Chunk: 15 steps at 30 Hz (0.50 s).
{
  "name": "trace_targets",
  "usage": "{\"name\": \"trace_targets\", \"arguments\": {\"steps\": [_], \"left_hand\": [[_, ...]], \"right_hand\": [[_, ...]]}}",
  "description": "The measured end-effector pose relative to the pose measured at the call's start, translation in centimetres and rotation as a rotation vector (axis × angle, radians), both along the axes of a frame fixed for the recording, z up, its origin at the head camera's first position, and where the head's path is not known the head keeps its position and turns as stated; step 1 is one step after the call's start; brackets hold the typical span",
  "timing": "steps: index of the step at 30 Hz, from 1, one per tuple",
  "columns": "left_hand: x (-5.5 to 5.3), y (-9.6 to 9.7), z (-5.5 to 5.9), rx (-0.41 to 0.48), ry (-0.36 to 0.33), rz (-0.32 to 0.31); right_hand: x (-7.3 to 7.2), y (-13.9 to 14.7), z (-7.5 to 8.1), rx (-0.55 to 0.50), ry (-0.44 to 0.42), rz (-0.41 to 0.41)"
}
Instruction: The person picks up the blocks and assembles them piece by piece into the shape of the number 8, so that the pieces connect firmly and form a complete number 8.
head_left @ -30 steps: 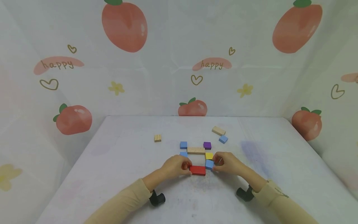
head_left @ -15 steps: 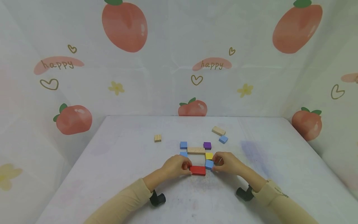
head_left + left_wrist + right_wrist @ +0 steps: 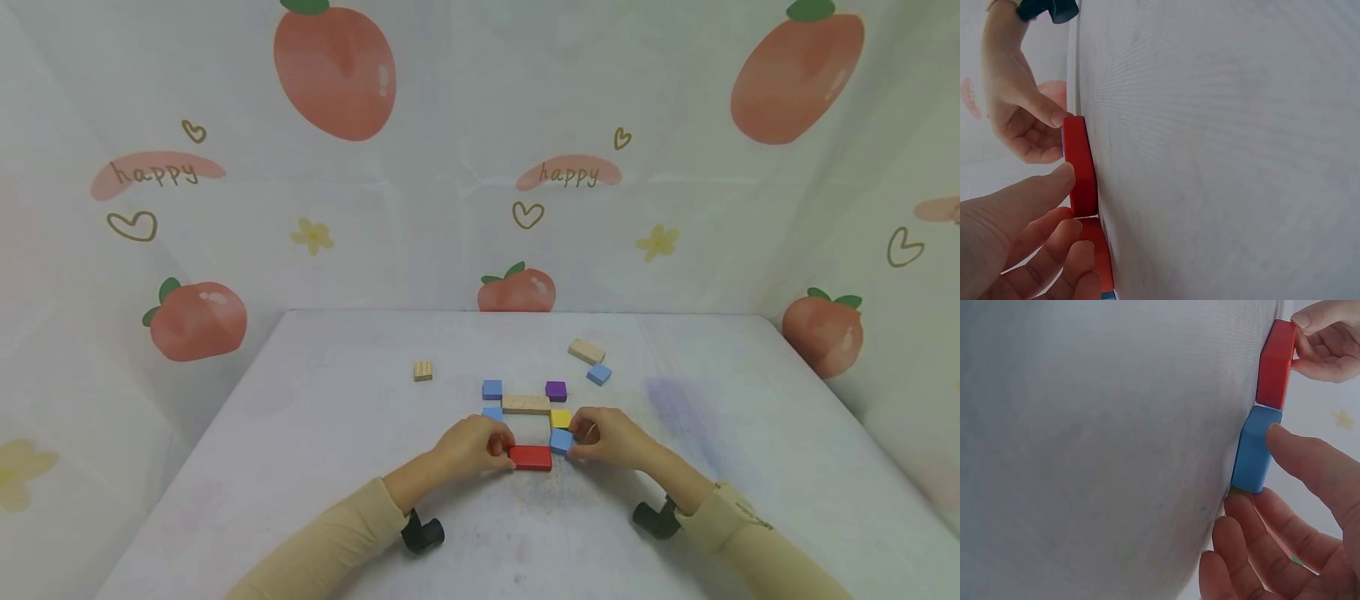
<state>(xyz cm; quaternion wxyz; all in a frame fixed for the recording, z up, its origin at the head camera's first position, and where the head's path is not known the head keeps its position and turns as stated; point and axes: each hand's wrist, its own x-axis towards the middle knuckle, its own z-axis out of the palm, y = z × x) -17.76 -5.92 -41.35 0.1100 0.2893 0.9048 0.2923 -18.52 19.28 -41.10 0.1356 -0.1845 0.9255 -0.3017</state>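
Observation:
In the head view my left hand (image 3: 471, 446) pinches the left end of a flat red block (image 3: 531, 457) lying on the table. My right hand (image 3: 611, 436) grips a blue block (image 3: 562, 441) between thumb and fingers, just right of the red one and slightly turned. Behind it sit a yellow block (image 3: 560, 418) and a long plain wooden block (image 3: 526, 404). A second blue block (image 3: 492, 413) is partly covered by my left hand. Under the left fingers, the left wrist view shows an orange-red block (image 3: 1099, 253), hidden from the head view.
Farther back stand a blue cube (image 3: 492, 389) and a purple cube (image 3: 556, 391). A ridged wooden block (image 3: 423, 371) lies off to the left. At the back right are a plain wooden block (image 3: 587, 351) and another blue block (image 3: 599, 373). A printed cloth backdrop (image 3: 420, 250) rises behind the table.

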Motion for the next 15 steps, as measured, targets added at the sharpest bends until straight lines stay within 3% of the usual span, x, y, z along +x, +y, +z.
{"name": "trace_targets", "arguments": {"steps": [15], "left_hand": [[0.04, -0.11, 0.23, 0.0, -0.008, 0.012]], "right_hand": [[0.04, 0.01, 0.41, -0.004, 0.051, 0.031]]}}
